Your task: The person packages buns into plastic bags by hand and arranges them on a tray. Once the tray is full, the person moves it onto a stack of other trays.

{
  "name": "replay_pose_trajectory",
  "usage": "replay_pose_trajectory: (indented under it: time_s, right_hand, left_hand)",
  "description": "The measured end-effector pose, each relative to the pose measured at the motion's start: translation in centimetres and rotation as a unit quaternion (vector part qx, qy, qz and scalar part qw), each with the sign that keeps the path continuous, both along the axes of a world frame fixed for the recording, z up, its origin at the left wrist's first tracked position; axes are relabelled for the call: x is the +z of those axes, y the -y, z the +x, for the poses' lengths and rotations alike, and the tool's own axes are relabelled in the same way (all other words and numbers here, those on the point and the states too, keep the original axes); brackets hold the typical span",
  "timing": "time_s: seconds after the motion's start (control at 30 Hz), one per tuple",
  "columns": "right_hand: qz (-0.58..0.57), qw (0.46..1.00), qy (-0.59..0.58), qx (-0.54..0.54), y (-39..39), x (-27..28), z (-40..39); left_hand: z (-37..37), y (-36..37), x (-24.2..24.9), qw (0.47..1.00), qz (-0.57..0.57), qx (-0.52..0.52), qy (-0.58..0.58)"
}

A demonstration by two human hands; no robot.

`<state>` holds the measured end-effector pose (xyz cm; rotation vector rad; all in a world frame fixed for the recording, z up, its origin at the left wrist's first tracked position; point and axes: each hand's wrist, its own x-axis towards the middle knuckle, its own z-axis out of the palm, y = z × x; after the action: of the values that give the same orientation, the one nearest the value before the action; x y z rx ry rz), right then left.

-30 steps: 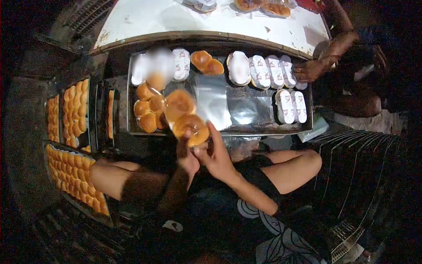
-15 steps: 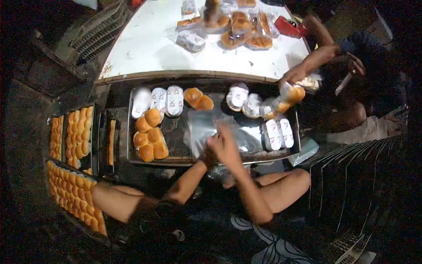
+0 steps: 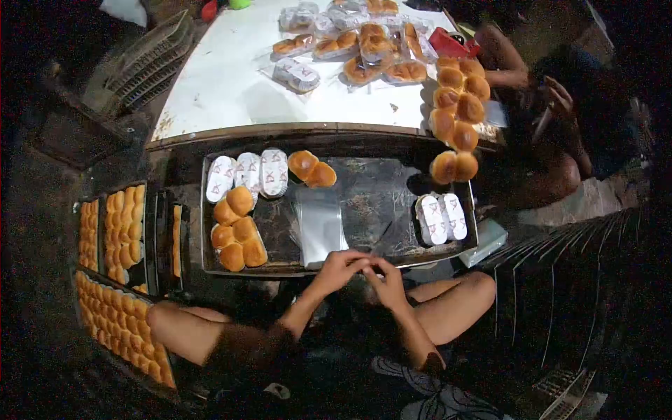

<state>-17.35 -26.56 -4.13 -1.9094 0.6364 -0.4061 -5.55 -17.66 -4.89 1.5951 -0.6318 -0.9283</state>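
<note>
My left hand and my right hand meet above the tray's front rim. Their fingertips are pinched together, but whatever lies between them is too small or see-through to make out. Just beyond my left hand, a stack of clear plastic bags lies in the dark metal tray. To its left sit joined golden buns, a bun pair and several buns turned paper-side up. Two more paper-side-up pieces lie at the right end.
Bagged buns are heaped on the white table. A column of joined buns spans the table's right edge, beside another person's arm. Trays of buns stand at my left, and a wire rack at my right.
My hands have come together at the front rim. The paper-wrapped row at the tray's back right is gone from there; buns now show golden side up by the other person.
</note>
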Motion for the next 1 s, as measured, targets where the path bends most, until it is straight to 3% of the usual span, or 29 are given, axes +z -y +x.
replay_pose_trajectory:
  time_s: [0.03, 0.07, 0.1, 0.17, 0.23, 0.3, 0.33, 0.37, 0.43, 0.47, 0.5, 0.57, 0.6, 0.63, 0.67, 0.7, 0.77, 0.83, 0.87, 0.9, 0.97, 1.0]
  right_hand:
    - [0.059, 0.995, -0.079, 0.018, -0.4, 0.1, -1.3]
    - [-0.072, 0.987, -0.14, 0.023, -1.0, 1.9, -1.8]
    - [-0.07, 0.986, -0.151, 0.016, -1.8, 1.4, -2.4]
    - [-0.043, 0.988, -0.125, -0.08, -3.0, -0.2, -3.0]
    - [-0.051, 0.985, -0.142, -0.087, -3.3, -1.3, -2.9]
    - [-0.263, 0.957, -0.096, -0.071, -3.2, -0.7, -1.6]
    - [-0.024, 0.983, -0.181, -0.018, -2.8, 0.8, -1.7]
    - [-0.022, 0.983, -0.182, -0.012, -2.7, 1.4, -1.4]
    - [0.036, 0.991, -0.12, -0.045, -2.7, 1.9, -0.8]
    - [-0.083, 0.994, -0.065, 0.002, -2.7, 0.8, -1.1]
    - [-0.081, 0.995, -0.063, 0.009, -2.9, 1.0, -0.4]
    - [-0.204, 0.978, 0.032, -0.013, -2.6, 2.1, 1.9]
    - [0.045, 0.999, -0.002, -0.013, -2.2, 3.8, 2.8]
    - [0.045, 0.999, 0.001, -0.011, -1.1, 4.0, 3.8]
    - [0.234, 0.971, 0.021, -0.052, 0.2, 4.2, 4.7]
    - [0.416, 0.904, 0.046, -0.089, 1.3, 4.5, 5.3]
    - [0.443, 0.893, 0.035, -0.071, 3.0, 4.0, 4.9]
    - [0.517, 0.856, -0.02, 0.021, 4.4, 2.8, 4.7]
    - [0.508, 0.86, -0.042, 0.032, 4.2, 3.5, 4.8]
    - [0.508, 0.86, -0.044, 0.031, 3.6, 3.6, 5.2]
    - [0.64, 0.761, 0.074, -0.079, 2.0, 3.7, 5.9]
    - [0.64, 0.761, 0.073, -0.078, 1.5, 3.2, 5.7]
  left_hand:
    - [-0.2, -0.7, -0.2, 0.996, 0.057, -0.052, 0.042]
    - [-1.1, -0.9, 0.1, 0.998, 0.059, -0.002, 0.036]
    - [-1.7, -1.1, 0.7, 0.998, 0.059, -0.01, 0.026]
    - [-2.5, -1.1, 1.8, 0.983, 0.121, -0.059, 0.124]
    - [-3.2, -1.0, 1.6, 0.982, 0.111, -0.056, 0.14]
    - [-3.7, -1.1, 1.6, 0.988, 0.098, 0.048, 0.11]
    - [-3.9, -1.3, 0.3, 0.991, 0.055, 0.081, 0.087]
    - [-3.8, -1.5, 0.3, 0.991, 0.059, 0.086, 0.086]
    - [-2.9, -1.7, 0.3, 0.977, 0.003, 0.173, -0.128]
    - [-2.4, -1.6, 1.3, 0.975, -0.036, 0.192, -0.106]
    - [-2.0, -1.4, 2.5, 0.974, -0.034, 0.199, -0.104]
    - [-1.5, -1.2, 4.5, 0.963, -0.095, 0.185, -0.17]
    - [-1.4, -1.5, 4.6, 0.967, -0.125, 0.122, -0.183]
    - [-1.4, -1.8, 4.9, 0.968, -0.125, 0.123, -0.18]
    - [-1.0, -2.2, 6.1, 0.979, -0.11, 0.095, 0.143]
    - [-0.5, -2.6, 7.0, 0.884, -0.084, 0.054, 0.457]
    - [-0.3, -4.5, 4.7, 0.878, -0.069, 0.049, 0.471]
    - [-0.1, -6.3, 1.8, 0.836, -0.04, 0.067, 0.543]
    - [-0.2, -6.6, 2.4, 0.841, -0.052, 0.096, 0.529]
    - [-0.2, -6.6, 2.4, 0.842, -0.051, 0.097, 0.528]
    - [-0.5, -6.5, 2.4, 0.887, -0.088, 0.135, 0.433]
    - [-0.6, -6.4, 2.3, 0.887, -0.088, 0.136, 0.433]
